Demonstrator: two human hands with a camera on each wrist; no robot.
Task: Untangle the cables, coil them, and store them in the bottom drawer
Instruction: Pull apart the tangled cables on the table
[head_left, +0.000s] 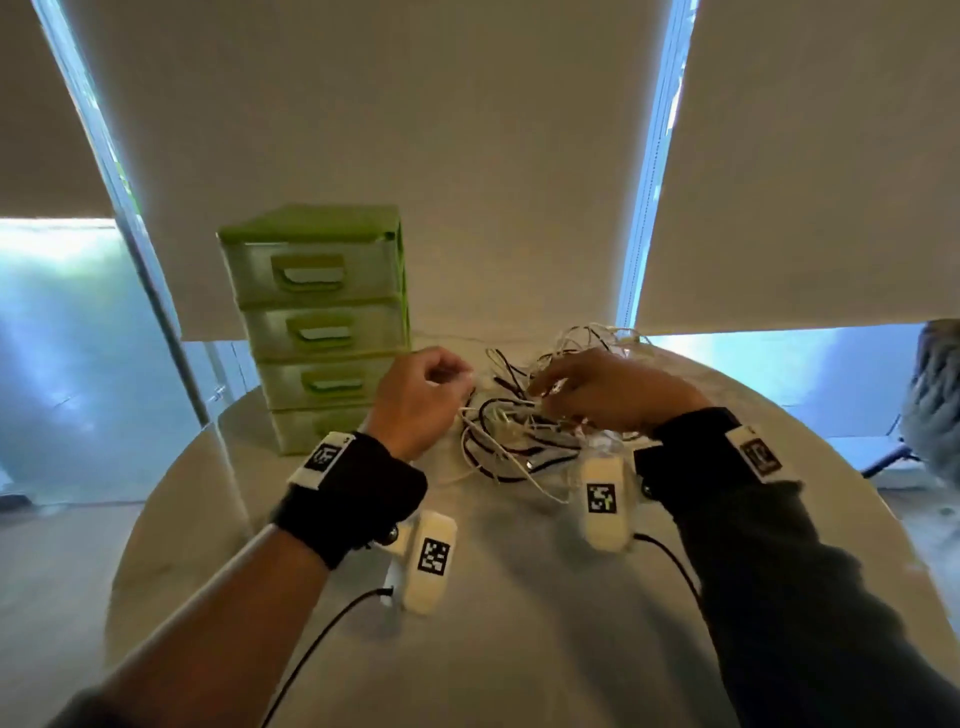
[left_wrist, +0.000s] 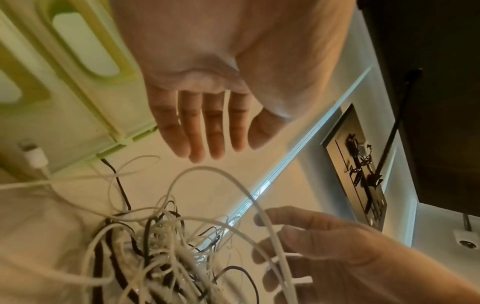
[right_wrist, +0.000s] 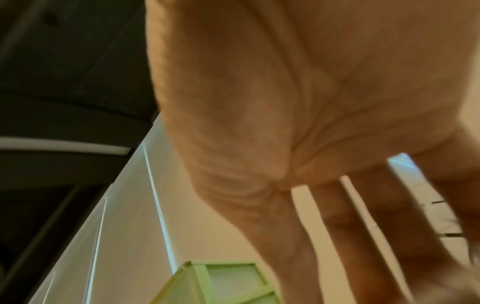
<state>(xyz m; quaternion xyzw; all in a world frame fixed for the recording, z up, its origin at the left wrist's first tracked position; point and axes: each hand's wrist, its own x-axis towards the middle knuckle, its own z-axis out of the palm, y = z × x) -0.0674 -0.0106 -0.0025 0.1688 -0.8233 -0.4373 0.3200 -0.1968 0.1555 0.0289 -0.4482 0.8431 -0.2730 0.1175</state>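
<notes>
A round pale table fills the lower part of the head view. Behind it hang beige roller blinds, drawn most of the way down, with bright window glass showing below and in the narrow gaps between them. A metal window post slants down on the left. At the far right edge sits something grey and ribbed (too blurred to name). The left wrist view shows a dark ceiling and a framed dark panel on the wall.
</notes>
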